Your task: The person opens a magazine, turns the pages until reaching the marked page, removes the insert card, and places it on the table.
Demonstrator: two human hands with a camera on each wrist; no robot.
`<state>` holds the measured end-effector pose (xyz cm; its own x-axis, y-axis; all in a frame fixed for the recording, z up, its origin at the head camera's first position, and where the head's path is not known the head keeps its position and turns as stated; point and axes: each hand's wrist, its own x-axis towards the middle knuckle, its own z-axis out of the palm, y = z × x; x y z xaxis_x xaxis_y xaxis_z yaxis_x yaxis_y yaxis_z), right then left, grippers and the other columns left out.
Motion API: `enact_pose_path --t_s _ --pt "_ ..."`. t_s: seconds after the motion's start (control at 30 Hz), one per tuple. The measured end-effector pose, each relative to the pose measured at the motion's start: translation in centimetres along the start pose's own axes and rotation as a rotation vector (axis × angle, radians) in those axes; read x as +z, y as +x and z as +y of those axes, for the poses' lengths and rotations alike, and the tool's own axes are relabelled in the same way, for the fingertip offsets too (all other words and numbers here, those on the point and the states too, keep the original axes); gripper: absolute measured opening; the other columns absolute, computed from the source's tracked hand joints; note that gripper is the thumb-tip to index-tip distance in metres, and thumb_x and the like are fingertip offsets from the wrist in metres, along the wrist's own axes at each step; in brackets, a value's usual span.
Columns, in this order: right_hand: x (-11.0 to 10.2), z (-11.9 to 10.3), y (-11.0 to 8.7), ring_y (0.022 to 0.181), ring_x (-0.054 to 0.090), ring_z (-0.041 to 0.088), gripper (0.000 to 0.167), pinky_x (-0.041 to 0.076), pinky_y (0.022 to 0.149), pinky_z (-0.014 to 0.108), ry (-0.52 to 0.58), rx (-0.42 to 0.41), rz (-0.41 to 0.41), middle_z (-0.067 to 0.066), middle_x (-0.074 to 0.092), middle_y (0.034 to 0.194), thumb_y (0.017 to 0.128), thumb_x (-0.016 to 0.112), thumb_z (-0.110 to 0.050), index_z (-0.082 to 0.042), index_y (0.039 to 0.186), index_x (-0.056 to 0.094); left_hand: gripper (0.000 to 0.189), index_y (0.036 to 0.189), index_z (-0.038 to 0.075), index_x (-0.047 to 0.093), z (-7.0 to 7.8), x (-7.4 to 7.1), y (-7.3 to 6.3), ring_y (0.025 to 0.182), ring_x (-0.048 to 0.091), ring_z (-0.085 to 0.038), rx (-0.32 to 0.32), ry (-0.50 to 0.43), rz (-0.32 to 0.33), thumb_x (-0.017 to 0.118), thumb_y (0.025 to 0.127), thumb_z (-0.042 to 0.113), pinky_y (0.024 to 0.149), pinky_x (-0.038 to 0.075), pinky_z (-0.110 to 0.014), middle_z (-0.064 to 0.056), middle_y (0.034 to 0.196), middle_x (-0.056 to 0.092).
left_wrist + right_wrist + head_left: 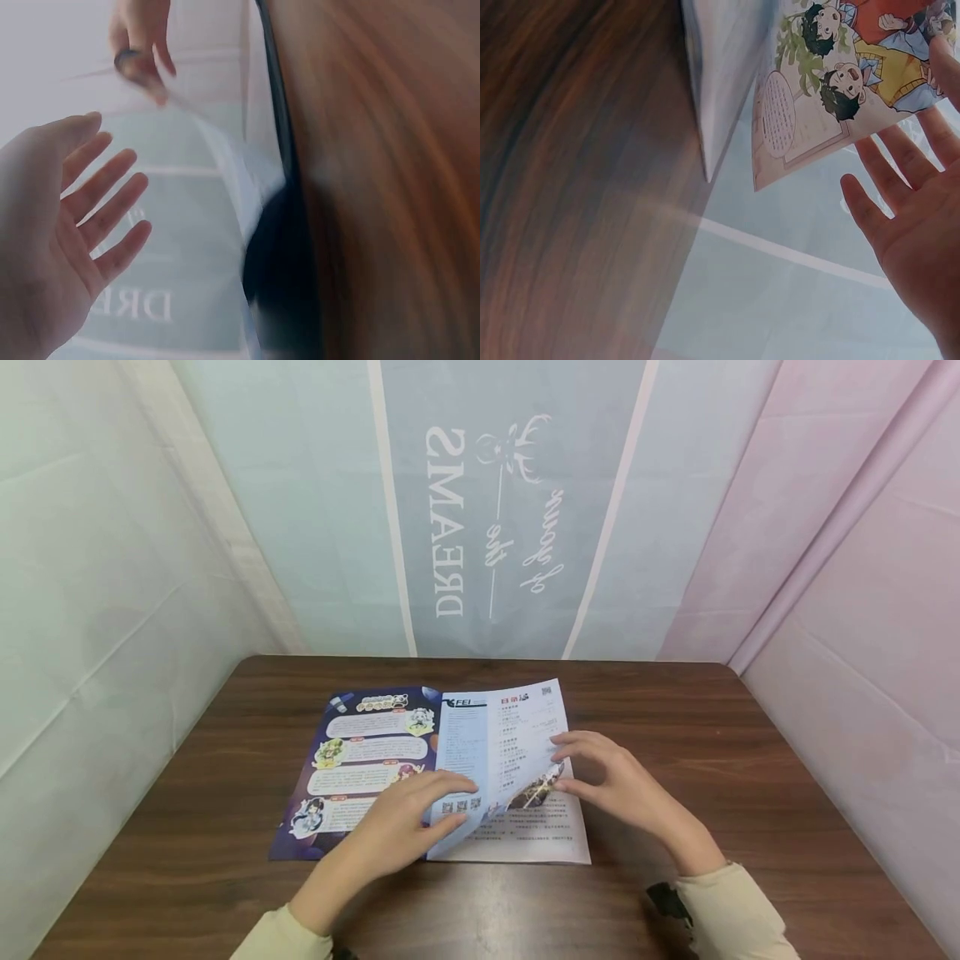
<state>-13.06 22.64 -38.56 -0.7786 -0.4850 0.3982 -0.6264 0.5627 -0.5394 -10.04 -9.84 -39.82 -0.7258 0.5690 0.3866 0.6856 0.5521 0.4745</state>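
A magazine (378, 750) lies spread on the table, its left page dark blue with cartoon figures and white text boxes. My right hand (618, 781) pinches the outer edge of a lifted page (517, 735), which curls up from the right side. In the right wrist view, that page's underside (847, 90) shows cartoon children, between the thumb and fingers. Another printed page (540, 839) lies beneath. Over the lower middle of the magazine hovers my left hand (408, 822); in the left wrist view its fingers (112, 195) are spread and loosely bent, apart from the page.
The brown wooden table (675, 718) extends around the magazine on every side. Behind it hangs a pale blue-grey curtain (495, 527) with white lettering and a deer's head. Light fabric walls (97, 610) stand at the left and right.
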Motion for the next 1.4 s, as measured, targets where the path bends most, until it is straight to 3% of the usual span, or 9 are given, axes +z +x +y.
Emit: enact_pose_path --t_s 0.2,0.47,0.7,0.9,1.1,1.3,1.4 --pt "0.1 -0.7 0.7 0.122 0.056 0.024 0.036 0.041 0.105 0.029 -0.013 -0.031 0.033 0.004 0.064 0.127 0.077 0.086 -0.012 -0.015 0.109 0.070 0.046 0.130 0.016 0.062 1.8 1.1 2.2 0.119 0.060 -0.014 0.116 -0.033 0.058 0.077 0.088 0.025 0.098 0.051 -0.034 0.003 0.130 0.063" --pt "0.1 -1.8 1.6 0.124 0.054 0.023 0.035 0.040 0.106 0.035 -0.026 -0.055 0.058 0.002 0.064 0.127 0.078 0.085 -0.016 -0.013 0.109 0.070 0.042 0.132 0.018 0.060 3.2 1.9 3.7 0.114 0.062 -0.009 0.159 -0.064 0.129 0.073 0.092 0.021 0.092 0.053 -0.026 0.007 0.126 0.064" --pt "0.1 -2.4 1.9 0.125 0.053 0.024 0.039 0.041 0.105 0.043 -0.020 -0.054 0.067 0.002 0.063 0.129 0.078 0.085 -0.016 -0.012 0.114 0.069 0.032 0.127 0.016 0.064 3.7 1.8 4.0 0.112 0.063 -0.012 0.121 -0.062 0.153 0.068 0.095 0.014 0.094 0.053 -0.028 0.005 0.124 0.066" --pt "0.0 -2.6 1.7 0.129 0.049 0.024 0.056 0.038 0.110 0.035 -0.031 -0.073 0.095 0.003 0.059 0.135 0.078 0.085 -0.014 -0.012 0.129 0.063 0.036 0.129 0.014 0.063 3.4 1.7 3.9 0.113 0.063 -0.014 0.113 -0.050 0.168 0.068 0.094 0.009 0.096 0.052 -0.029 0.002 0.124 0.066" --pt "-0.4 -2.5 1.2 0.129 0.050 0.025 0.061 0.031 0.110 0.018 -0.009 -0.120 0.151 0.004 0.058 0.137 0.076 0.084 -0.003 -0.010 0.132 0.061 0.049 0.136 0.014 0.057 2.7 1.3 3.2 0.107 0.065 -0.014 0.057 -0.024 0.169 0.072 0.091 0.007 0.086 0.056 -0.030 -0.001 0.126 0.064" --pt "-0.8 -2.1 0.5 0.127 0.051 0.024 0.057 0.030 0.110 0.016 -0.047 -0.100 0.134 0.002 0.059 0.136 0.078 0.083 -0.004 -0.010 0.130 0.061 0.068 0.145 0.016 0.047 1.7 -0.1 2.1 0.086 0.063 -0.010 -0.032 0.015 0.210 0.077 0.086 0.003 0.065 0.054 -0.024 -0.005 0.124 0.063" --pt "-0.9 -1.7 0.1 0.126 0.052 0.024 0.056 0.030 0.109 0.015 -0.078 -0.089 0.117 0.002 0.060 0.135 0.078 0.083 -0.006 -0.013 0.130 0.062 0.070 0.144 0.017 0.048 1.1 -0.9 1.5 0.083 0.060 -0.008 -0.063 0.015 0.247 0.078 0.083 -0.001 0.063 0.053 -0.022 -0.004 0.122 0.063"
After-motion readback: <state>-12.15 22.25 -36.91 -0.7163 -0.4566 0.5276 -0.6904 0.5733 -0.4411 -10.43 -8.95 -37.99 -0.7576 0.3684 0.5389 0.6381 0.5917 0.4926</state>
